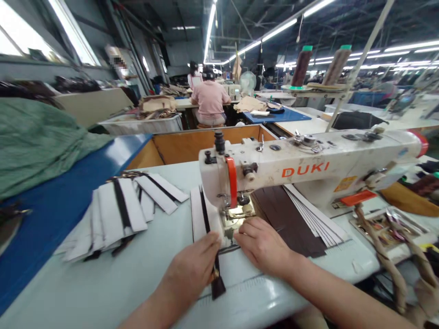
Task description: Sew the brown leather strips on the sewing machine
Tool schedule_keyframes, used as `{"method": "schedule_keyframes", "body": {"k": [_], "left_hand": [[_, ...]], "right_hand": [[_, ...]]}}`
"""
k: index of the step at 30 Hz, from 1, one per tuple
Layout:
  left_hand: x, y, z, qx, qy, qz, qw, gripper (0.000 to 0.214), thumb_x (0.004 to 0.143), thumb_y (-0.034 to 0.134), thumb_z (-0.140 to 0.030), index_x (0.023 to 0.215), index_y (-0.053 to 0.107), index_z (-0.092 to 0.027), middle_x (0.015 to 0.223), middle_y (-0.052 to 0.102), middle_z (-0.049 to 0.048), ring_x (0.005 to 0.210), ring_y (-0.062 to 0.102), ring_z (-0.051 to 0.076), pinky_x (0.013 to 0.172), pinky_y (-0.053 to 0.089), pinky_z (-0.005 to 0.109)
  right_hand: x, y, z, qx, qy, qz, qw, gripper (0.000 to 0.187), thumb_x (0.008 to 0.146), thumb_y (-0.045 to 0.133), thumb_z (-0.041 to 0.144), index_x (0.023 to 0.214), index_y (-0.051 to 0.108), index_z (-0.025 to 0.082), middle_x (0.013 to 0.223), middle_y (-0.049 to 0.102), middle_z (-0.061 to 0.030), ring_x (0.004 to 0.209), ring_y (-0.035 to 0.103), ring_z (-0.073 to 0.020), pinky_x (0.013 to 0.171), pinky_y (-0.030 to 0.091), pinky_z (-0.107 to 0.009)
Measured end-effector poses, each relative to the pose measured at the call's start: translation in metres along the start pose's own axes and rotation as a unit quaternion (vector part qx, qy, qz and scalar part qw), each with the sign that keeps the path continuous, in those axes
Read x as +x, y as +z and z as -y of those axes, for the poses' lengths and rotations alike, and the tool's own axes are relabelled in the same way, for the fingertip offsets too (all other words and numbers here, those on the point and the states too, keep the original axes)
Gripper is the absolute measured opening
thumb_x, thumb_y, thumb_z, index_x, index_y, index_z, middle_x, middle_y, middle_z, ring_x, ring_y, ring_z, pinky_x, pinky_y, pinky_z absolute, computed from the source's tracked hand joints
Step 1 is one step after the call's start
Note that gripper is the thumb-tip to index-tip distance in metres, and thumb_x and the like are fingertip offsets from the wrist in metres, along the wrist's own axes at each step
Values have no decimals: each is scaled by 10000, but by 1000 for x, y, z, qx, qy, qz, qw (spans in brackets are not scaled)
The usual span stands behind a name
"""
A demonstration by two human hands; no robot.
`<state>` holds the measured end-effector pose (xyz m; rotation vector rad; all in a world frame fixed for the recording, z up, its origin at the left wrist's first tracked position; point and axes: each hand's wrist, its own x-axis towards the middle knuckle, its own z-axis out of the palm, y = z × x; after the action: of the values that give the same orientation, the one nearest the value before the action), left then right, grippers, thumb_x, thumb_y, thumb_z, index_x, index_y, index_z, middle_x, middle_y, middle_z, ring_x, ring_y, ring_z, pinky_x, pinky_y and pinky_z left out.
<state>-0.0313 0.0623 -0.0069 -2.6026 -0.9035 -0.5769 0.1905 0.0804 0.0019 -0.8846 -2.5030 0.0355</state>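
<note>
1. Fingers of the left hand (pixel 189 261) close on the black-banded white strip (pixel 197 219), at the metal plate (pixel 233 225)'s left; the right hand (pixel 263 244)'s curl near that plate, their grip unclear.
2. Work looks partway: similar strips (pixel 105 214) lie piled left; brown pieces (pixel 284 217) and white pieces (pixel 318 216) sit right.
3. Sewing machine (pixel 270 167) stands in the way, hiding some work; green cloth (pixel 41 141) lies far left, thread spools (pixel 302 68) stand far right.

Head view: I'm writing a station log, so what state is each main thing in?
Dark strip, partly covered
Left hand, fingers bent over that strip
Right hand, fingers bent
Sewing machine, upright; whether running cannot be told
White strips, piled, overlapping
Brown sheets, loosely stacked
Thread cones, upright
Green cloth, rumpled
</note>
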Motion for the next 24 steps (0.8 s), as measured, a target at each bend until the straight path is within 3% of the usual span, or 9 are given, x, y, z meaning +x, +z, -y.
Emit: {"method": "schedule_keyframes", "body": {"k": [5, 8, 9, 11, 13, 14, 18, 21, 24], "left_hand": [[-44, -31, -46, -60, -18, -13, 998, 349, 856, 396, -55, 1117, 619, -120, 1148, 677, 89, 1100, 617, 151, 976, 461, 229], [-58, -36, -46, -121, -161, -36, 979, 279, 896, 458, -179, 1112, 634, -176, 1245, 625, 92, 1106, 620, 188, 918, 518, 279], [-60, -37, -41, -165, -251, -49, 952, 259, 887, 491, -215, 1098, 640, -187, 1250, 621, 97, 1105, 622, 211, 895, 537, 317], [-61, -39, -27, -290, -422, -57, 857, 259, 858, 535, -251, 1084, 633, -171, 1196, 646, 125, 1082, 634, 251, 851, 558, 382], [-55, -42, -15, -402, -515, -36, 757, 282, 862, 528, -264, 1100, 605, -134, 1135, 668, 158, 1040, 655, 249, 814, 566, 370], [-51, -44, -10, -434, -534, -20, 725, 295, 875, 514, -269, 1117, 585, -117, 1125, 668, 172, 1024, 663, 237, 800, 566, 347], [-29, -46, -5, -451, -575, 30, 682, 311, 886, 504, -259, 1141, 536, -84, 1096, 664, 174, 959, 680, 202, 699, 560, 266], [-16, -40, -8, -450, -592, 103, 660, 168, 836, 600, -225, 929, 606, -85, 771, 687, 67, 626, 670, 155, 497, 503, 228], [-7, -39, -11, -448, -588, 166, 653, 173, 856, 640, -249, 752, 601, -116, 569, 572, -50, 412, 513, 74, 411, 430, 199]], "right_hand": [[-12, 7, 37, 96, -18, 4, 995, 229, 936, 475, 158, 1108, 626, 157, 1109, 647, -92, 1056, 550, -195, 961, 439, -342], [-17, 15, 49, 123, -4, 7, 992, 247, 920, 498, 146, 1120, 643, 143, 1161, 648, -98, 1086, 569, -203, 998, 436, -341], [-18, 17, 51, 129, 4, 6, 992, 253, 914, 509, 147, 1125, 647, 138, 1167, 649, -97, 1091, 573, -210, 1001, 438, -344], [-19, 18, 52, 140, 16, 7, 990, 262, 904, 530, 156, 1135, 650, 138, 1175, 651, -94, 1106, 573, -220, 1009, 436, -354], [-18, 15, 52, 146, 19, 8, 989, 264, 896, 545, 163, 1136, 654, 143, 1178, 651, -92, 1112, 572, -222, 1014, 434, -365], [-18, 14, 52, 148, 20, 10, 989, 265, 891, 551, 162, 1134, 655, 145, 1180, 649, -93, 1112, 572, -223, 1014, 435, -371], [-19, 9, 54, 154, 20, 18, 988, 290, 870, 553, 134, 1141, 654, 154, 1196, 640, -107, 1119, 575, -244, 996, 458, -401], [-22, 12, 54, 153, 7, 11, 988, 301, 866, 551, 127, 1146, 656, 162, 1191, 644, -111, 1114, 587, -251, 978, 480, -404], [-24, 18, 49, 136, -15, 2, 991, 309, 867, 558, 143, 1161, 651, 165, 1199, 643, -109, 1118, 595, -249, 973, 493, -386]]}}
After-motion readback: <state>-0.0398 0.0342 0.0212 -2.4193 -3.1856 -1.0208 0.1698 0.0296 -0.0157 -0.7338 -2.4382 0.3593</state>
